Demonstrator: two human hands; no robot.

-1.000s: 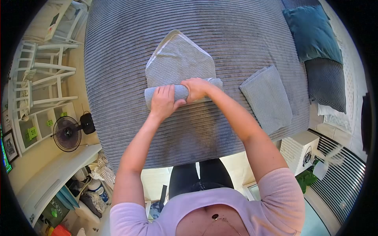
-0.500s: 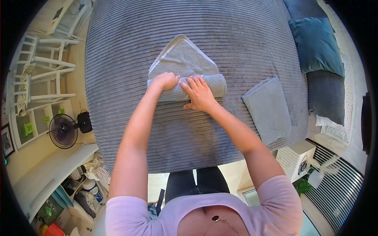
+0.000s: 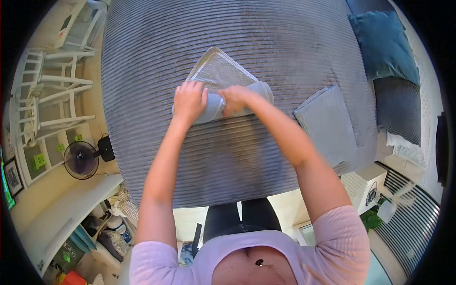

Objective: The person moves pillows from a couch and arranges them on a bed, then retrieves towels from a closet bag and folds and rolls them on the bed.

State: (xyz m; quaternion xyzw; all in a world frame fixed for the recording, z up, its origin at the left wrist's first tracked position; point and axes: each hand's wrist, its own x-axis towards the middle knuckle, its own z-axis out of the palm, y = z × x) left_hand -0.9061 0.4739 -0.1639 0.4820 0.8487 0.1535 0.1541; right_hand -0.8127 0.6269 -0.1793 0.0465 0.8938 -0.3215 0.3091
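Note:
A light grey towel (image 3: 209, 110) lies partly rolled up on the bed, its roll running left to right. Its triangular flap (image 3: 223, 70) with a pale border still spreads flat beyond the roll. My left hand (image 3: 190, 100) is closed over the left part of the roll, fingers pointing away from me. Right of it, my right hand (image 3: 236, 99) has its fingers curled at the roll's middle, gripping the fabric where a pale edge shows. Its fingertips are partly hidden and slightly blurred.
A folded grey cloth (image 3: 327, 124) lies on the ribbed grey bedspread (image 3: 228, 166) to the right. Pillows (image 3: 384, 45) are at the far right. A fan (image 3: 80, 160), white chairs (image 3: 66, 80) and a shelf desk (image 3: 61, 223) stand left of the bed.
My left hand has turned and now wraps the roll's left end. My right hand went from lying spread on the roll to curling into its middle. The flap has shifted slightly.

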